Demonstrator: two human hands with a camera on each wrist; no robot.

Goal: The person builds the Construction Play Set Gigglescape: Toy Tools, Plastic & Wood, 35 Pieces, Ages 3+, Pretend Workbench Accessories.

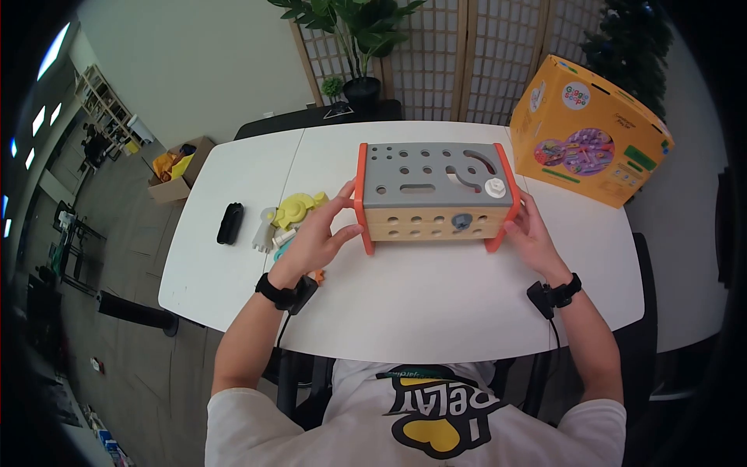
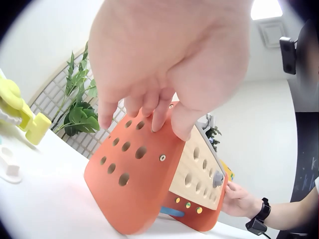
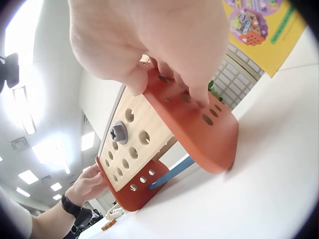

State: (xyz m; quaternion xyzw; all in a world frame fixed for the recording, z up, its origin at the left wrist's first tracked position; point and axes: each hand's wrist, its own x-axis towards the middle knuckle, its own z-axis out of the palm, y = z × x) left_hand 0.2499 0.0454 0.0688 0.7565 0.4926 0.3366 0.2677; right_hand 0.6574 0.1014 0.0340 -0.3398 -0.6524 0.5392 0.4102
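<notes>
A toy workbench (image 1: 440, 184) with a grey perforated top, light wooden front and red-orange end panels stands upright on the white table. My left hand (image 1: 310, 240) grips its left end panel (image 2: 142, 191), fingertips on the outer face and thumb at the front edge. At the opposite end, my right hand (image 1: 537, 243) holds the right end panel (image 3: 202, 137) in the same way. A white bolt head (image 1: 496, 187) sits in the top's right front corner. Out of the wooden front sticks a grey screw (image 1: 461, 222). Low between the panels runs a blue bar (image 3: 172, 173).
Left of the workbench lie yellow toy parts (image 1: 296, 210), a grey toy piece (image 1: 264, 232) and an orange piece (image 1: 317, 276), partly behind my left arm. Farther left is a black tray (image 1: 230, 223). A large orange-yellow box (image 1: 560, 148) stands at the table's back right.
</notes>
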